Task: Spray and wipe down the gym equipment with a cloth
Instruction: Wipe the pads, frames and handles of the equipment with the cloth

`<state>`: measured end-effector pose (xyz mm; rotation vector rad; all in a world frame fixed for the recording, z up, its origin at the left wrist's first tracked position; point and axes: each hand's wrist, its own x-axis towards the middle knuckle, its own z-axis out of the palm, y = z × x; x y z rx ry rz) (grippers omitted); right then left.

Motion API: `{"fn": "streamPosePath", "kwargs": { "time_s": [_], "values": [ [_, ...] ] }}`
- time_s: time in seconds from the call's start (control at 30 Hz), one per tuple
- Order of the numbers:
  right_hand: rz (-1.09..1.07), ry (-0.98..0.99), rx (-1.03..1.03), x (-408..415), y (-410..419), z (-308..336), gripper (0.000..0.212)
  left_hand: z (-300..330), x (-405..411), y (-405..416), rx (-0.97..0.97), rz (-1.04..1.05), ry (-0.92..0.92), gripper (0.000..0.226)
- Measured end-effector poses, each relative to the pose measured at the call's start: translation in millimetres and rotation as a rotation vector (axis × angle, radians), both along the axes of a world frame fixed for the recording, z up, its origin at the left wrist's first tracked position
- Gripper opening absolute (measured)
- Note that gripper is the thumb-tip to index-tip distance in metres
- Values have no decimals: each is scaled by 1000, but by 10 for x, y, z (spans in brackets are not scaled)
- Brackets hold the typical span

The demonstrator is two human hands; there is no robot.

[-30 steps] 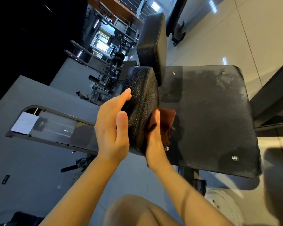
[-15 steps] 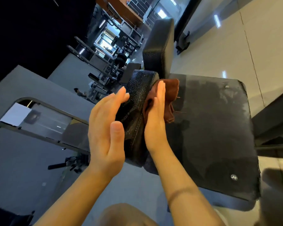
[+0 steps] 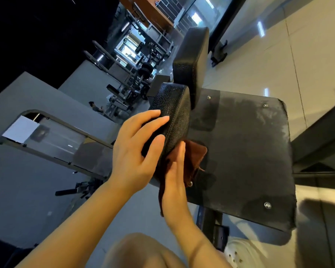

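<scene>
Head view. I hold the near pad (image 3: pixel 172 117), a black textured cushion standing on edge, between my two hands. My left hand (image 3: pixel 132 151) curls round its outer face: the fingers lie over the stitched edge and the thumb presses the rim lower down. This grip braces the pad so that it does not swing away under wiping pressure from the other side.

My right hand (image 3: pixel 175 182) is flat, fingers straight and together, and presses the cloth (image 3: pixel 194 161) against the inner face of the pad. The hand grips nothing; the flat palm spreads the load over the cloth and keeps a broad patch of it in contact. The cloth is rust-brown and bunched. It sits between my palm and the pad, with a loose fold hanging toward the flat black plate (image 3: pixel 240 151) just beside it.

The plate shows a dull, streaked sheen, which I judge to be spray film or wiped residue; I cannot tell which. A second pad (image 3: pixel 191 60) stands upright beyond the first, untouched by either hand. No spray bottle is in view.

Judged state of work: the inner face of the near pad is in hand, low on the pad. The second pad appears not yet reached.
</scene>
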<state>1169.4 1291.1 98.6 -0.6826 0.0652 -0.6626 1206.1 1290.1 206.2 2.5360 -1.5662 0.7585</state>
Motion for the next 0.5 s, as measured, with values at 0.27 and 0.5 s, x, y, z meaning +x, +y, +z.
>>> {"fn": "streamPosePath", "kwargs": {
  "time_s": [0.27,0.5],
  "values": [
    [187,-51,-83,-290,-342,-179,52,205,-170,112,323,-116,45,50],
    [157,12,-232,-642,-564,-247,64,193,-396,118,297,-169,247,14]
  ]
}}
